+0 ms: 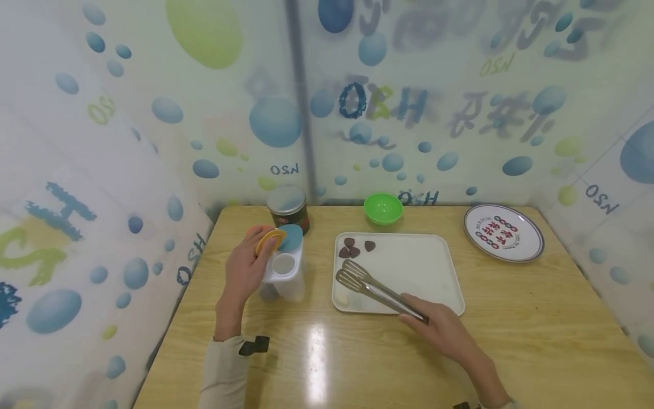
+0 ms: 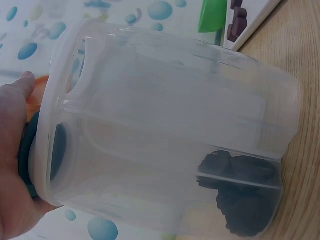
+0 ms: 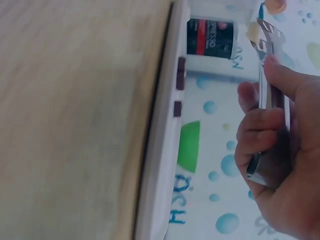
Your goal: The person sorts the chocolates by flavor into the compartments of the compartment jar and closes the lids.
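Observation:
My left hand [image 1: 242, 272] pinches an orange lid [image 1: 271, 239] above a clear divided storage container [image 1: 292, 288]. A blue lid [image 1: 292, 236] sits on the container's top, and a round opening [image 1: 283, 263] shows uncovered in front of it. Dark chunks [image 2: 245, 192] lie at the bottom of one compartment in the left wrist view. In my right hand [image 1: 441, 329] I grip metal slotted tongs [image 1: 380, 292], held slanting over the white tray [image 1: 424, 261]. Several dark brown pieces [image 1: 349, 251] lie at the tray's far left, and a pale mark or piece shows near its front left corner.
A dark can with a silvery lid [image 1: 287, 207] stands behind the container. Toward the back are a green bowl [image 1: 383, 209] and, on the right, a white plate with red characters [image 1: 526, 241]. Patterned walls bound the wooden table [image 1: 388, 363] at the back and sides.

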The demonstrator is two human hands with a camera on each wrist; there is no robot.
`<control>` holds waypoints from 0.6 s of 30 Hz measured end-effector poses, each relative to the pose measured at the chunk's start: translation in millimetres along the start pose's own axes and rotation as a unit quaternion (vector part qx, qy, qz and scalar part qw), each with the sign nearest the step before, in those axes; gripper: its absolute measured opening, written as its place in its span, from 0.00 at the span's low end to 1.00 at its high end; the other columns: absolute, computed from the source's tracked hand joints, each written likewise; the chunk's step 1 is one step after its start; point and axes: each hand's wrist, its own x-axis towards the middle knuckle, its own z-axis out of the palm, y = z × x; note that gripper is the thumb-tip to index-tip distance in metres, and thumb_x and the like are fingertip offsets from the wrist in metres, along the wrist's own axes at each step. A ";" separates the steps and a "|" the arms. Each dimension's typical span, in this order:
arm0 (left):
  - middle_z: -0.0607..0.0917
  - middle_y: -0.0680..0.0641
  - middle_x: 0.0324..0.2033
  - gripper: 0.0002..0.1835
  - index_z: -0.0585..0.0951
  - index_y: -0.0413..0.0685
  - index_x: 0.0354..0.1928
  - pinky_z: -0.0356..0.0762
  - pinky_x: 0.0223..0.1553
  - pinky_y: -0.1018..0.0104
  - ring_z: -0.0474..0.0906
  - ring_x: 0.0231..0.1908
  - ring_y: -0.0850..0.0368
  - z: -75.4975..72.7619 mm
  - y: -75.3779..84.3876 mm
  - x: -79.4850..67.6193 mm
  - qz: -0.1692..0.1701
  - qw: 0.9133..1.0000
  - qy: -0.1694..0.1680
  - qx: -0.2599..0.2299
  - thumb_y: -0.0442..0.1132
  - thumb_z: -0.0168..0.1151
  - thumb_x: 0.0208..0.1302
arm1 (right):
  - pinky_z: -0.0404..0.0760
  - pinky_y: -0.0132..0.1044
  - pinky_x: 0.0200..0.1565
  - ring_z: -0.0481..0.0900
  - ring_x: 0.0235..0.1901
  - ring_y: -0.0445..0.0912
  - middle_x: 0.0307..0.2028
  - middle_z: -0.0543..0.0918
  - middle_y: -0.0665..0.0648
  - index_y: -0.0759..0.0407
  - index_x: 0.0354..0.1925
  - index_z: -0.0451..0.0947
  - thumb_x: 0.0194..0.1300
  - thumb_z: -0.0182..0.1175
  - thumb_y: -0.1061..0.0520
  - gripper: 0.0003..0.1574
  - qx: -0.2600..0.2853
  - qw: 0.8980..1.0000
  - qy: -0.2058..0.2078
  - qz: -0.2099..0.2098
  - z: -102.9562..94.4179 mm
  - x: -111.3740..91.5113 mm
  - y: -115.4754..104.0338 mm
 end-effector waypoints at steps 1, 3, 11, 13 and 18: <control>0.82 0.48 0.60 0.20 0.82 0.53 0.58 0.78 0.52 0.45 0.81 0.55 0.47 -0.3 -0.5 -0.1 0.000 1.000 0.001 0.001 0.54 0.50 0.77 | 0.84 0.37 0.43 0.82 0.42 0.35 0.51 0.87 0.50 0.51 0.62 0.79 0.66 0.67 0.49 0.27 0.007 1.000 0.006 -0.006 1.2 4.8 -4.2; 0.81 0.48 0.60 0.20 0.82 0.53 0.58 0.78 0.52 0.45 0.81 0.55 0.47 -0.9 -0.8 -0.2 -0.001 1.000 0.002 0.003 0.54 0.50 0.77 | 0.85 0.40 0.46 0.85 0.47 0.40 0.54 0.86 0.51 0.50 0.62 0.79 0.66 0.67 0.49 0.27 0.016 1.000 0.016 -0.017 3.7 14.9 -14.3; 0.81 0.48 0.60 0.20 0.82 0.53 0.58 0.79 0.49 0.45 0.82 0.52 0.47 -0.4 -1.7 -0.7 0.005 1.000 0.001 0.006 0.53 0.49 0.77 | 0.84 0.38 0.42 0.84 0.41 0.37 0.51 0.87 0.48 0.46 0.61 0.79 0.65 0.67 0.47 0.27 0.016 0.997 0.020 -0.075 20.5 58.7 -53.9; 0.82 0.50 0.59 0.19 0.82 0.54 0.57 0.79 0.46 0.47 0.83 0.50 0.49 0.0 -1.7 -0.7 0.007 1.000 0.001 0.004 0.53 0.49 0.77 | 0.82 0.35 0.39 0.81 0.36 0.35 0.48 0.88 0.48 0.46 0.62 0.79 0.66 0.66 0.46 0.27 0.009 0.997 0.012 -0.082 25.7 67.7 -61.1; 0.83 0.50 0.58 0.19 0.82 0.54 0.57 0.79 0.49 0.47 0.82 0.54 0.50 0.8 -1.2 -1.1 0.018 1.000 0.006 0.009 0.52 0.49 0.78 | 0.75 0.29 0.33 0.73 0.30 0.33 0.38 0.86 0.44 0.48 0.63 0.78 0.68 0.63 0.43 0.28 0.002 0.998 -0.022 -0.067 36.6 81.8 -70.3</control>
